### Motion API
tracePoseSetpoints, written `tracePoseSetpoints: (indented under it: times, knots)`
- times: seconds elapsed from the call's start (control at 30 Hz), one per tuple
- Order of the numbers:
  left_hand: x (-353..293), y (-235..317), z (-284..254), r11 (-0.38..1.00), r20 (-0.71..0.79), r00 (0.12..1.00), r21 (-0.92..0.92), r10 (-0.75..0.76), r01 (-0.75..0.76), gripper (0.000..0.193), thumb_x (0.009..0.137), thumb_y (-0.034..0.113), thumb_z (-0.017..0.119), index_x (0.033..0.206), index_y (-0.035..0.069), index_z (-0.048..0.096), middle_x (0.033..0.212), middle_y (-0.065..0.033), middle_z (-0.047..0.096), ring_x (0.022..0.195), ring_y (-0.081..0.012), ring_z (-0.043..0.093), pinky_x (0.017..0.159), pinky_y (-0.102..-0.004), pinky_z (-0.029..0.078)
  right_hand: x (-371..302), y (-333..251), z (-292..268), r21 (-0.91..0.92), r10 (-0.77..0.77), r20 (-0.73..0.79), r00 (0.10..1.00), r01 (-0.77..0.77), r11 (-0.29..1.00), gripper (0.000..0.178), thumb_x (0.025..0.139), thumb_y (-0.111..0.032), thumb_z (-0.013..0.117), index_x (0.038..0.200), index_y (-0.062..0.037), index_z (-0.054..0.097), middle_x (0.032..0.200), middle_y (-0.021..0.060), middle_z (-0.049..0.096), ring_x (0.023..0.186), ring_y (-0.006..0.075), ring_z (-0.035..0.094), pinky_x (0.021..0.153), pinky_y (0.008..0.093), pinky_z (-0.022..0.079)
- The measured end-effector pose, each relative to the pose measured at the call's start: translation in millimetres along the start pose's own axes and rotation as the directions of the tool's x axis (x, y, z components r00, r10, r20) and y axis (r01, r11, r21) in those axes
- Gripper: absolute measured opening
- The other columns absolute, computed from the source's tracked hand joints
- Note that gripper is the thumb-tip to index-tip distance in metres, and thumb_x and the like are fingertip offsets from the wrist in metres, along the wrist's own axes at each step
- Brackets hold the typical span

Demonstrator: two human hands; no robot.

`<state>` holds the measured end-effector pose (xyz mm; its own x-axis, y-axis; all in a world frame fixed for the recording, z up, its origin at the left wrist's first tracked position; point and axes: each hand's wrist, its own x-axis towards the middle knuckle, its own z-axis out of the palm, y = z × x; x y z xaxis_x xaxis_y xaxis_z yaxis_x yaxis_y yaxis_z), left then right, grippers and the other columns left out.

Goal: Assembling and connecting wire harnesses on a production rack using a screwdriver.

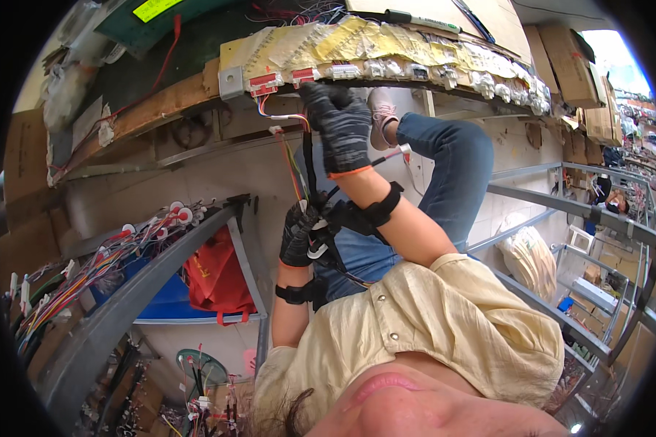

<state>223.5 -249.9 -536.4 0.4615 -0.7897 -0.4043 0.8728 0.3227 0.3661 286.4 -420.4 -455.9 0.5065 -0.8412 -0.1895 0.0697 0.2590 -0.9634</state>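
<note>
In the head view, the gloved right hand (pixel 335 131) is up at the edge of the worktop (pixel 135 87), its fingers curled close to a red connector (pixel 304 76); their tips are hidden, so whether they pinch anything cannot be told. The left hand (pixel 297 234) is lower, over the lap, its fingers closed around the wire bundle (pixel 308 171), which hangs between the two hands in front of the worktop. Holding it there probably takes up the weight and leaves the upper wires slack for the right hand. A second red connector (pixel 264 84) sits to the left on the edge, with coloured wires running from it toward the bundle; the row along the yellow taped strip (pixel 321 42) seems fixed there so each connector faces the person. A loose white connector (pixel 275 130) dangles beside the bundle. At the left, more harnesses (pixel 109 269) lie along a metal rail (pixel 142 295), likely to hinder tangling and stay within reach.
</note>
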Motion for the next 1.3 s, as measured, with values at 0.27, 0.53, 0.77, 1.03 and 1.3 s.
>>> tracePoseSetpoints:
  times: [0.27, 0.53, 0.77, 1.03, 1.3]
  knots:
    - [6.8, -2.1, -7.7, 0.984, 0.161, 0.986, -0.168, -0.031, 0.059, 0.032, 0.084, 0.015, 0.061, 0.112, 0.002, 0.054, 0.082, -0.0069, 0.055, 0.071, -0.0174, 0.052, 0.061, -0.0289, 0.044, 4.7, 38.2, -47.4, 0.070, 0.142, 0.544, 0.827, -0.213, 0.975, 0.042, 0.091, -0.043, 0.045, 0.113, -0.0078, 0.053, 0.115, 0.0058, 0.056, 0.094, 0.0197, 0.058, 0.076, 0.0367, 0.047]
    - [12.3, -5.6, -11.3, 0.992, 0.105, 0.994, -0.125, 0.023, -0.010, 0.033, 0.085, 0.018, 0.060, 0.114, 0.002, 0.054, 0.084, -0.0067, 0.054, 0.074, -0.0173, 0.053, 0.065, -0.0310, 0.045, -5.0, -6.2, -29.4, 0.461, 0.154, 0.795, 0.587, -0.748, 0.477, 0.021, 0.088, -0.025, 0.053, 0.102, -0.0099, 0.060, 0.098, 0.0041, 0.063, 0.093, 0.0195, 0.058, 0.089, 0.0378, 0.042]
    - [18.3, -7.6, -1.2, 0.998, 0.009, 0.999, -0.054, 0.037, -0.036, 0.034, 0.087, 0.021, 0.057, 0.115, 0.003, 0.053, 0.083, -0.0055, 0.053, 0.071, -0.0153, 0.051, 0.060, -0.0285, 0.042, -4.2, 2.5, -32.8, -0.085, 0.062, 0.281, 0.958, -0.039, 0.996, 0.022, 0.084, -0.008, 0.055, 0.106, -0.0084, 0.057, 0.097, 0.0050, 0.061, 0.087, 0.0178, 0.059, 0.077, 0.0340, 0.049]
    - [26.7, -10.9, 3.4, 0.990, 0.061, 0.996, -0.129, 0.065, -0.056, 0.034, 0.088, 0.023, 0.056, 0.115, 0.004, 0.052, 0.080, -0.0025, 0.050, 0.066, -0.0129, 0.047, 0.055, -0.0248, 0.039, -5.1, 5.2, -47.9, 0.035, -0.031, 0.176, 0.984, 0.025, 0.999, 0.020, 0.091, -0.015, 0.048, 0.102, -0.0026, 0.060, 0.087, 0.0063, 0.062, 0.079, 0.0137, 0.057, 0.070, 0.0261, 0.044]
    - [28.8, -8.7, 9.0, 0.994, 0.061, 0.996, -0.094, 0.062, -0.056, 0.034, 0.087, 0.022, 0.057, 0.115, 0.004, 0.053, 0.080, -0.0022, 0.049, 0.070, -0.0133, 0.047, 0.059, -0.0264, 0.040, 12.7, 1.8, -57.4, -0.215, -0.189, 0.256, 0.948, 0.246, 0.945, 0.019, 0.089, -0.014, 0.051, 0.095, 0.0004, 0.062, 0.082, 0.0116, 0.063, 0.074, 0.0164, 0.058, 0.068, 0.0291, 0.045]
